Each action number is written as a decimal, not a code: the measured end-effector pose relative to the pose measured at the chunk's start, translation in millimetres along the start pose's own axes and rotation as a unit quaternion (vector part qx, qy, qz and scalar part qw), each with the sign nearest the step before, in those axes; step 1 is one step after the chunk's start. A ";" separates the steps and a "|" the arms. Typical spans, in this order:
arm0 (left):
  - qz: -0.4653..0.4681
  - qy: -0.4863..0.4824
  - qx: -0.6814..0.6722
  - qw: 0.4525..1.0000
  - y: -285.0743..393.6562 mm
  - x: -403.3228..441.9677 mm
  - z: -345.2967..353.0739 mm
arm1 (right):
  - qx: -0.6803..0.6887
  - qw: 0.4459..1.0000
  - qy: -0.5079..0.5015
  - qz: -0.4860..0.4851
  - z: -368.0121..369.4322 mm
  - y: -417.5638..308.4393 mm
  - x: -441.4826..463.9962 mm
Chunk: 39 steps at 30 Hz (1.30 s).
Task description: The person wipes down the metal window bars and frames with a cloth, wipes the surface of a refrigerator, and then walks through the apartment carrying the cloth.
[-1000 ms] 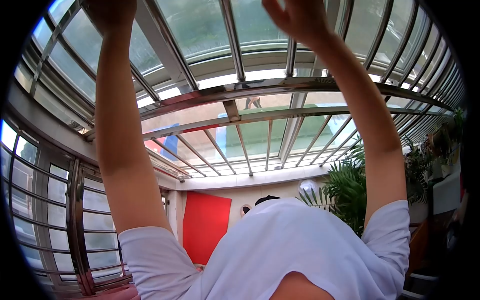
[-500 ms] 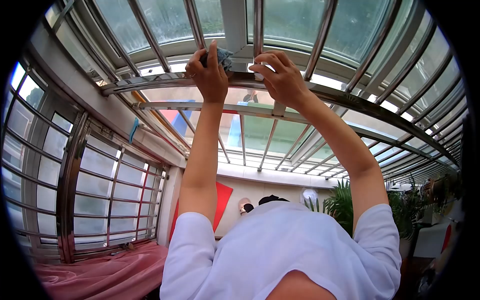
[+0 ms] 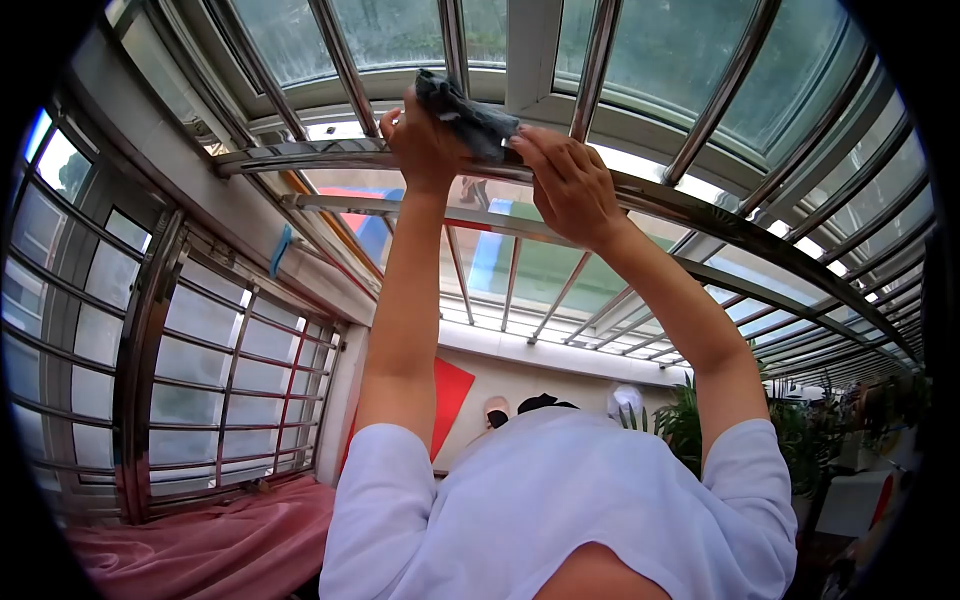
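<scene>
A dark grey-blue cloth (image 3: 478, 122) is stretched slantwise between my hands, just above the thick metal rail (image 3: 650, 192) of the window bars. My left hand (image 3: 428, 145) is closed on the cloth's left part, close to the rail. At the cloth's right end, my right hand (image 3: 572, 185) pinches the edge with its fingertips, the back of the hand toward me. Upright metal bars (image 3: 597, 70) rise behind both hands, with window glass (image 3: 680, 60) beyond them. The undersides of the cloth and the left fingers are partly hidden.
Barred windows (image 3: 190, 360) stand at the left above a pink cloth (image 3: 220, 540). A blue strip (image 3: 280, 250) hangs on the left frame. Below are a red sheet (image 3: 452, 395) and a white bag-like thing (image 3: 625, 400). Green plants (image 3: 685, 420) stand at the right.
The cloth, bunched in my left hand before, now spans to my right hand. My right hand has left the upright bar and turned toward the cloth. The view has shifted slightly.
</scene>
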<state>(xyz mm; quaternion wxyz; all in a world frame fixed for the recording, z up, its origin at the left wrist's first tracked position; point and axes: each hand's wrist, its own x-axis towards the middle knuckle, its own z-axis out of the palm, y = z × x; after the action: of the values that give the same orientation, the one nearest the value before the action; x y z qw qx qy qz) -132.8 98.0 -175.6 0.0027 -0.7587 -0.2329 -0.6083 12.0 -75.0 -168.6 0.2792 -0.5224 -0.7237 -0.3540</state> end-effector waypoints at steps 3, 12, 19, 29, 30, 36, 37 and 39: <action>-0.003 -0.082 0.089 0.993 -7.9 16.6 -10.5 | -0.043 0.999 -0.009 0.022 6.3 -9.0 -0.2; 0.111 -0.239 0.305 0.915 -30.9 54.1 -5.8 | -0.050 0.986 -0.135 0.083 -7.7 -27.4 39.6; 0.018 -0.218 0.034 0.975 -12.6 24.3 -29.7 | -0.044 0.993 -0.055 0.098 23.7 -24.2 27.3; 0.027 -0.012 0.048 0.998 8.0 -27.4 -25.4 | -0.038 0.987 -0.066 0.141 22.7 -31.2 31.6; 0.040 -0.015 0.048 0.998 4.3 -26.4 -25.4 | -0.034 0.989 -0.063 0.131 23.6 -29.8 30.7; 0.043 0.037 0.120 0.991 -27.5 -30.7 -35.6 | -0.041 0.990 -0.060 0.117 24.1 -28.1 30.4; 0.046 0.038 0.116 0.991 -27.1 -31.9 -35.5 | -0.037 0.992 -0.050 0.112 25.9 -26.7 28.2; 0.046 0.044 0.092 0.994 -27.4 -31.2 -33.5 | -0.027 0.993 -0.044 0.108 26.8 -24.2 27.5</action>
<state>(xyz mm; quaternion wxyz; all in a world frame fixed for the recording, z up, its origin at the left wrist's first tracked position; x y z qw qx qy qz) -178.2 101.9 -203.4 0.1107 -0.7378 -0.2525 -0.6161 -20.2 -43.1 -168.6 0.2694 -0.6201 -0.6646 -0.3180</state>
